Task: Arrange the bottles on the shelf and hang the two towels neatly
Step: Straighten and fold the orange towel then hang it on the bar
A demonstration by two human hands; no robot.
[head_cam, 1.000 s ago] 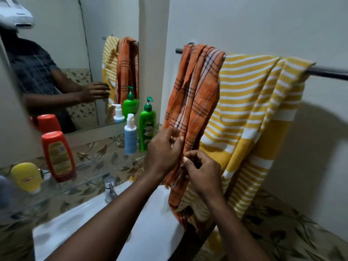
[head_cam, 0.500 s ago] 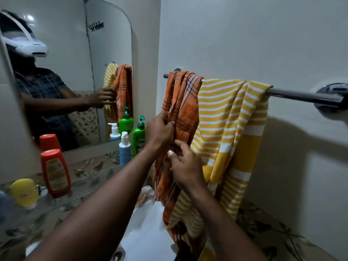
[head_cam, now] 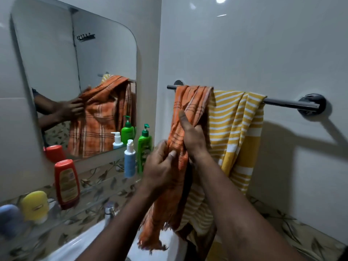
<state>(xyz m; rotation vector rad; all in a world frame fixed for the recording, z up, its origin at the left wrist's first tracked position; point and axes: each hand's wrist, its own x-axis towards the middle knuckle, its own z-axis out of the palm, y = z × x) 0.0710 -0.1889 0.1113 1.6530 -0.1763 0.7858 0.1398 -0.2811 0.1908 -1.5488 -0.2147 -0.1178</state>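
Orange plaid cotton towel (head_cam: 180, 147) is what we're working: bunched into a narrow rope, hung over the left end of the chrome wall rail (head_cam: 290, 103), frayed tail dangling above the white ceramic basin (head_cam: 79, 245). Our left hand (head_cam: 160, 166) pinches its left edge at mid-height, fingers closed on the cloth. Our right hand (head_cam: 192, 137) clamps the bunched folds just above, index finger laid up along the fabric.

Bottles look done: red flip-cap bottle (head_cam: 66, 183), yellow squat bottle (head_cam: 34, 206), blue-and-white pump bottle (head_cam: 129, 159) and green pump bottle (head_cam: 144, 147) all stand upright on the glass shelf (head_cam: 94, 189) under the mirror (head_cam: 75, 81).

Yellow-and-white striped towel (head_cam: 237, 132) hangs just right of the orange one, touching it, also creased and a bit skewed.

Step in hand, as we read it: tidying the towels. Next move needs both hands pulling the orange edges apart sideways so it spreads flat along the rail, without dragging it off. Then square the striped one.
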